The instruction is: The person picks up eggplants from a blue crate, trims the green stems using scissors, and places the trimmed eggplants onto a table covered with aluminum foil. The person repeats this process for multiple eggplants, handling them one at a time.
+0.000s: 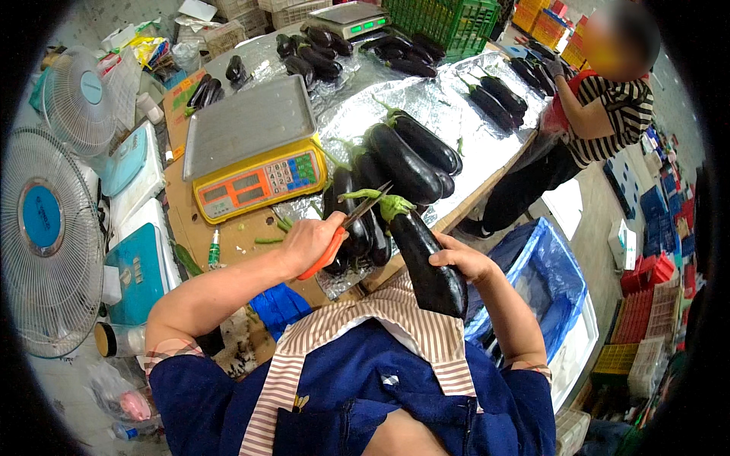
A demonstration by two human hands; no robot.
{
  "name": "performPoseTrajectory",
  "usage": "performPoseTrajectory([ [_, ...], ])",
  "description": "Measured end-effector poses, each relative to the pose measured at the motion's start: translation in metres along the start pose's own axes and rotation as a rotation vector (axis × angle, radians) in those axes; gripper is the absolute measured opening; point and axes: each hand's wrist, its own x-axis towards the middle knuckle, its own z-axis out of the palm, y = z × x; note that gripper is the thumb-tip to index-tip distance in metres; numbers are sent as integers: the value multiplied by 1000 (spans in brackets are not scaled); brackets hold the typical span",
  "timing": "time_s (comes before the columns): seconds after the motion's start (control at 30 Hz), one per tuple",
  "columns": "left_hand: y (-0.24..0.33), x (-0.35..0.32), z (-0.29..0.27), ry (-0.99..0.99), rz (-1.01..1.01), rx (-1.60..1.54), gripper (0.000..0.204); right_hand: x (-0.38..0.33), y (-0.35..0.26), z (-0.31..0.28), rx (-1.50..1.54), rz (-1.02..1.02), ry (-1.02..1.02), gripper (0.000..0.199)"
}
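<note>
My left hand point(310, 245) grips orange-handled scissors point(332, 251), their blades reaching to the green stem of a large dark eggplant point(426, 254). That eggplant is held by my right hand point(461, 258), fingers wrapped round its lower half, stem end tilted up and to the left. The blades look parted around the stem; whether they touch it I cannot tell. Just beyond, a heap of eggplants point(399, 163) with green stems lies on the foil-covered table point(487, 171). Cut stem pieces point(283, 224) lie near my left hand.
A yellow scale point(255, 182) with a metal pan stands left of the heap. More eggplants point(312, 57) lie farther back, near a green crate point(449, 26). Two fans point(46, 220) stand at left. A blue-lined bin point(532, 266) sits at right; a person point(601, 114) works beyond it.
</note>
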Motion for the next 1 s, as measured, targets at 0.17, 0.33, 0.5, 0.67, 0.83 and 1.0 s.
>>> performPoseTrajectory([
  [0.17, 5, 7, -7, -82, -26, -23, 23, 1, 0, 4, -247, -55, 131, 70],
  [0.33, 10, 11, -11, -199, -46, -158, 27, -1, -6, 10, -997, -163, 361, 68],
  [0.5, 15, 11, -10, -275, -111, -271, 31, 1, 8, 22, -1161, -300, 443, 66],
  [0.67, 9, 15, -10, -264, -24, -529, 28, 5, 6, 27, -1277, -389, 493, 66],
  [0.83, 15, 18, -15, -277, -94, -277, 21, 0, 2, 24, -1240, -384, 450, 65],
  [1.0, 5, 19, -1, -81, 44, -224, 20, 4, 11, 37, -1281, -356, 329, 65],
])
